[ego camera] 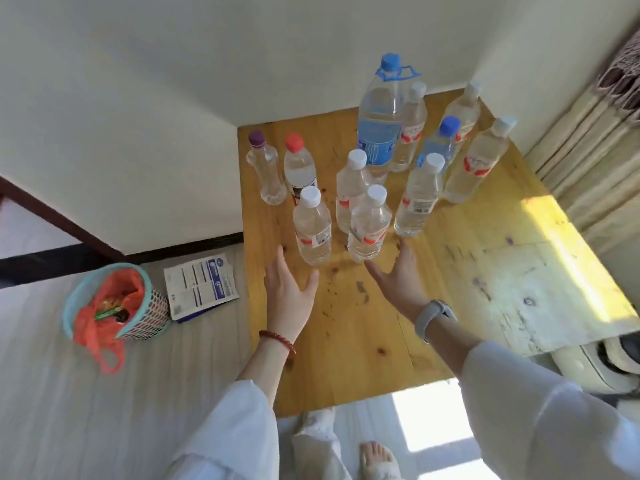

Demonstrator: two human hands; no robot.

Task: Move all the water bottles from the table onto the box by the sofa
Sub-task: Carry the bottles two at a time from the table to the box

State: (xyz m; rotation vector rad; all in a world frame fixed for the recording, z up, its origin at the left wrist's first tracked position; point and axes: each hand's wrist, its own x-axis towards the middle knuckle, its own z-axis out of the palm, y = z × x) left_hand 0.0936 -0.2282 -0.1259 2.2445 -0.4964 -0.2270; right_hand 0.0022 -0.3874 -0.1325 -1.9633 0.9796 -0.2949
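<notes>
Several clear water bottles stand upright on the wooden table (356, 327). Nearest me are two white-capped bottles, one on the left (311, 228) and one on the right (369, 225). Behind them stand a purple-capped bottle (265, 169), a red-capped bottle (298, 164), a big blue-capped jug (379, 119) and more white-capped bottles. My left hand (287, 292) hovers open just short of the left near bottle. My right hand (401, 278), a watch on its wrist, is open just below the right near bottle. Neither hand touches a bottle. No box or sofa is in view.
On the floor left of the table stand a mesh waste basket (114, 303) with an orange bag and a flat printed packet (201, 284). Curtains (588, 143) hang at the right. Walls close in behind the table. My feet (375, 459) are at the table's near edge.
</notes>
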